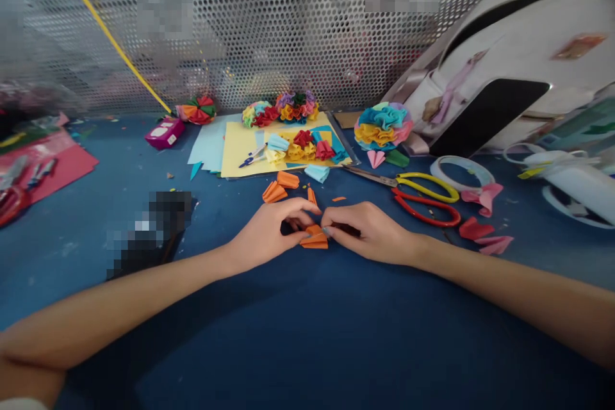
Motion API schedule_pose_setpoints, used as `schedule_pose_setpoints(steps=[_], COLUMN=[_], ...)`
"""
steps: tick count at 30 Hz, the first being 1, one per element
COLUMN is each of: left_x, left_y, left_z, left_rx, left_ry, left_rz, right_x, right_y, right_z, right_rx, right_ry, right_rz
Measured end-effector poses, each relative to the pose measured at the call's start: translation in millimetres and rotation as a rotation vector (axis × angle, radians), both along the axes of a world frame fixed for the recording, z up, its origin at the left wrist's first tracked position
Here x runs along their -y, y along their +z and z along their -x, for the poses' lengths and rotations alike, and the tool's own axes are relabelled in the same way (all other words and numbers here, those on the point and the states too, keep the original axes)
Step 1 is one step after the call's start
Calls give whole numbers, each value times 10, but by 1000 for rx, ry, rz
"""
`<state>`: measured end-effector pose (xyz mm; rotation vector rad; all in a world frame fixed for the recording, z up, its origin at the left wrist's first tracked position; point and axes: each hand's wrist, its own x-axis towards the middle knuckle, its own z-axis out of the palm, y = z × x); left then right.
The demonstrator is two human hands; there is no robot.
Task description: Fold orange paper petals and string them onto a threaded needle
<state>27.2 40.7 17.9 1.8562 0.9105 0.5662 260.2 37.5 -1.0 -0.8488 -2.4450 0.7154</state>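
Low over the blue table, my left hand (269,230) pinches the left side of a folded orange paper piece (315,238) between thumb and fingers. From the other side my right hand (369,230) closes thumb and fingertips on the same paper's upper right edge. Just beyond my hands lie two pleated orange paper pieces (281,186) and small orange scraps (339,198). A light blue folded paper piece (317,173) rests behind them. Scissors (423,195) with yellow and red handles lie open to the right of my right hand.
Yellow sheets (233,144) carry several folded coloured papers and a pen. Ruffled paper flowers (384,125) stand along the perforated metal panel (288,25). At right are a white backpack (528,45), a phone (490,115) and a tape roll (462,170). A dark, partly blurred-out object (166,230) lies left.
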Motion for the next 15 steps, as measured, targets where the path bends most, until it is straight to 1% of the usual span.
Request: schedule_pose_setpoints(steps=[2,4,8,12,15], left_x=[-19,-37,-61,-45,-16], left_y=[11,20,34,32,28], left_z=[14,28,36,12,-15], left_rx=[-3,9,18,-42,-68], left_ry=[26,33,51,85,103], left_rz=[50,112,173,101,73], right_x=[-16,-7,16,13,23], right_y=[-4,-6,-6,-27,-57], right_z=[-29,-59,-71,-44,-27], right_rx=[-9,-6,17,25,39], right_ry=[-18,-53,-56,-72,-50], right_rz=[21,8,-104,-196,-310])
